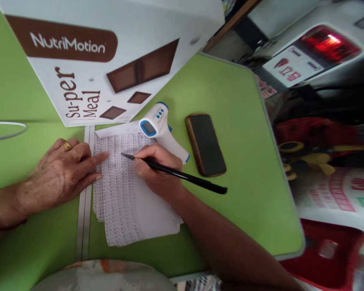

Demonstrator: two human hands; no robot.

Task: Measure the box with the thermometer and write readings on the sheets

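A black pen (185,175) is gripped in my right hand (160,169), its tip pointing left onto the sheets. Under it lies a stack of paper (157,214), its left part covered with dense columns of small handwriting. My left hand (65,169) wears a ring and rests at the paper's left edge, index finger and thumb stretched onto it, the other fingers bent, holding nothing. Just above my right hand, a white and blue infrared thermometer (164,131) lies partly over the top of the sheets. My right hand hides part of its handle.
Behind the paper stands a large white NutriMotion box (87,81). A smartphone (206,145) in a brown case lies right of the thermometer on the green table (245,121). A white cable loop (9,125) is at far left. Past the right edge is a red plastic object (330,254).
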